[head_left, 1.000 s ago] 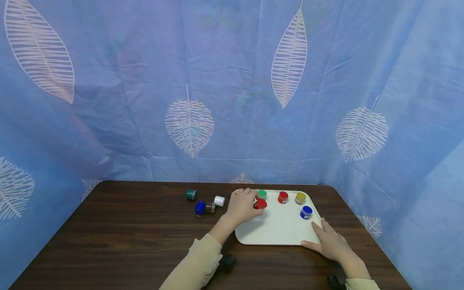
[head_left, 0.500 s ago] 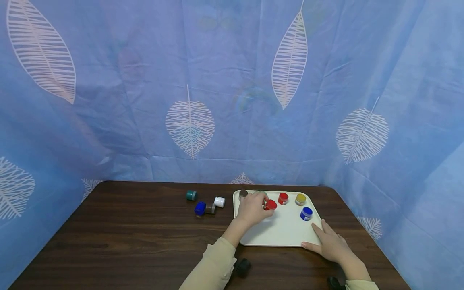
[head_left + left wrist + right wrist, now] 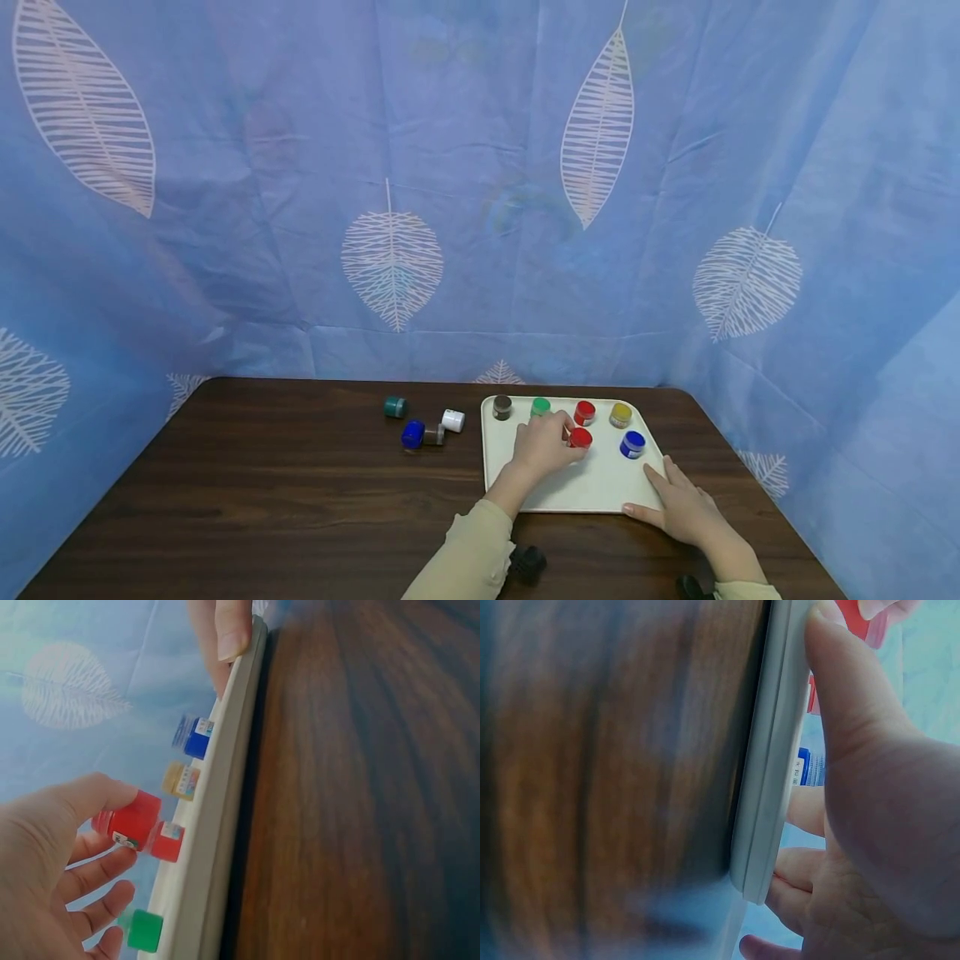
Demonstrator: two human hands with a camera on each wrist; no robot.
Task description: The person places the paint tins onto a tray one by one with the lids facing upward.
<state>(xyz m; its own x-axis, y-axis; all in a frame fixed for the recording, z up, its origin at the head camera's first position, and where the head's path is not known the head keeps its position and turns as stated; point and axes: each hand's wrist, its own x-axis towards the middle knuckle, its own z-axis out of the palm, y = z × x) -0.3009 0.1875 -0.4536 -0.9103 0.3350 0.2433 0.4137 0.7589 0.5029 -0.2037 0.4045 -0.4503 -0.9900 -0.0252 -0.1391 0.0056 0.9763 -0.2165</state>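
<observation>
Thumb and fingers of my left hand [image 3: 542, 447] pinch a small red paint jar [image 3: 580, 438] above the white tray [image 3: 570, 498]. In the left wrist view this red jar [image 3: 135, 821] is tilted, its label facing down. At the tray's front right corner rests my right hand [image 3: 686, 504], thumb at the front edge and straight fingers along the right side. On the tray stand a dark-brown jar [image 3: 502, 407], a green jar [image 3: 540, 407], another red jar [image 3: 584, 412], a yellow jar [image 3: 620, 415] and a blue jar [image 3: 632, 444]. My left hand partly hides the green one.
Left of the tray, several jars lie on the dark wooden table [image 3: 262, 492]: a dark-green jar [image 3: 395, 407], a blue jar [image 3: 412, 434], a brown jar [image 3: 434, 434] and a white jar [image 3: 453, 420]. Behind the table hangs a blue leaf-patterned cloth [image 3: 480, 167].
My left hand has carried the red jar rightward across the tray, uncovering the dark-brown jar at the back left corner. My right hand has stayed at the tray's corner.
</observation>
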